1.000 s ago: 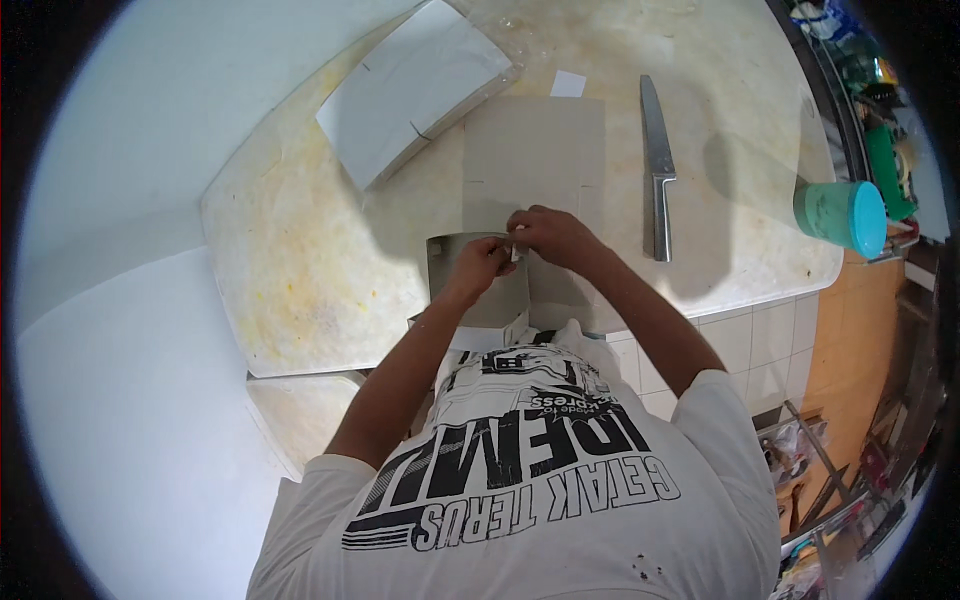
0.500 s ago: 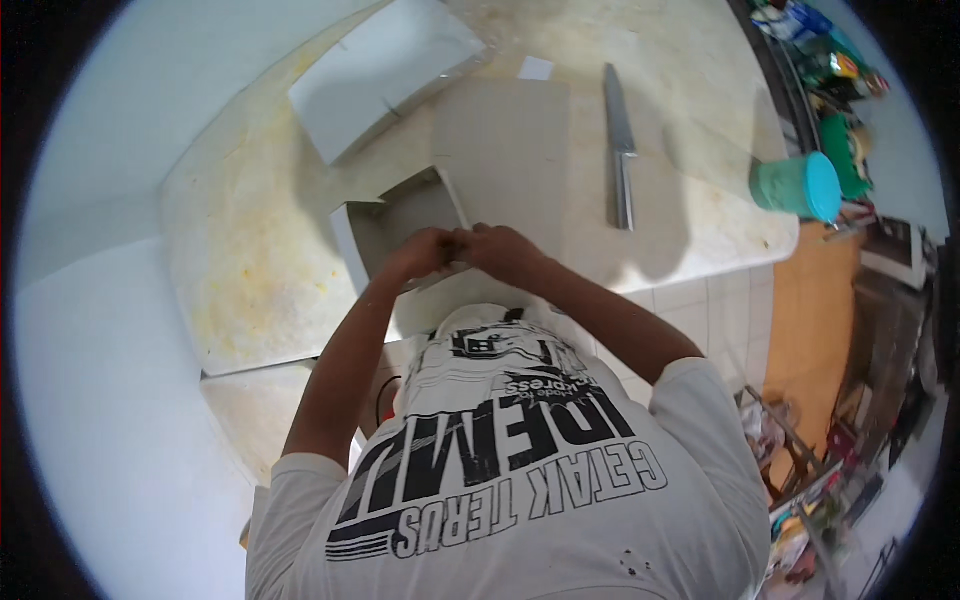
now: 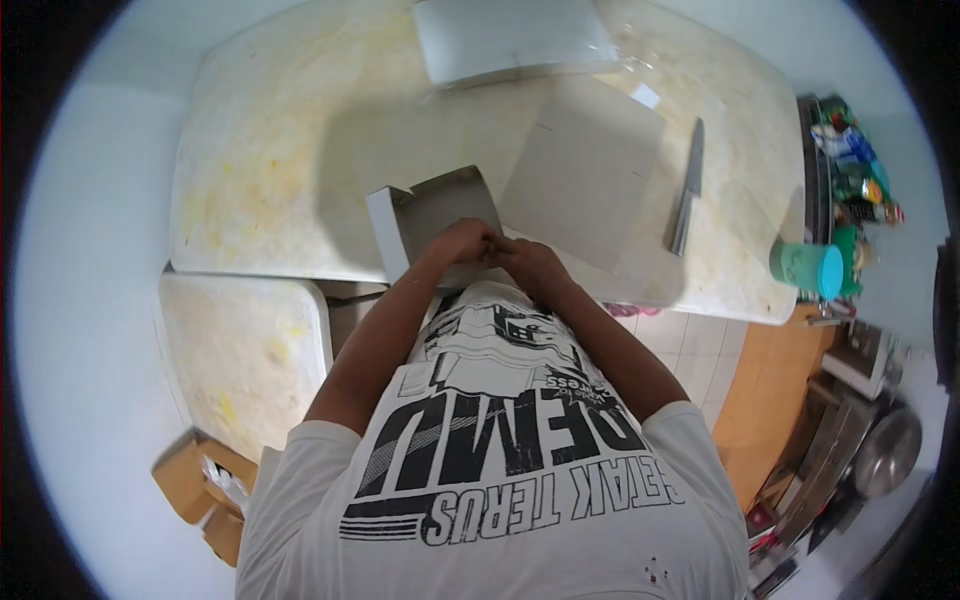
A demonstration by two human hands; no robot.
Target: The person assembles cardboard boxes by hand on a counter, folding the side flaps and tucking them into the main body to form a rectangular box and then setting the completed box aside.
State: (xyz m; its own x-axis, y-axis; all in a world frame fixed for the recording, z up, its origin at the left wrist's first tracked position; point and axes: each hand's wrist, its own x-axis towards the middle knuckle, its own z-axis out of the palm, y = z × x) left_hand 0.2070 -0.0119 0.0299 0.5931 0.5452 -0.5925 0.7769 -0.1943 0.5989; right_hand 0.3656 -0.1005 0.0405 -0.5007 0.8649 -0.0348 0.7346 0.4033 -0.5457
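Under and left of the hands [image 3: 463,241] [image 3: 530,268] lies an open box [image 3: 428,215].

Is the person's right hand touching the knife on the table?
Apart. The head view shows grey cardboard and tabletop between the right hand and the knife.

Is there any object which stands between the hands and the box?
Nothing visible: the left hand and right hand meet at the right side of the box. The sheet lies flat farther right, then the knife, neither in between.
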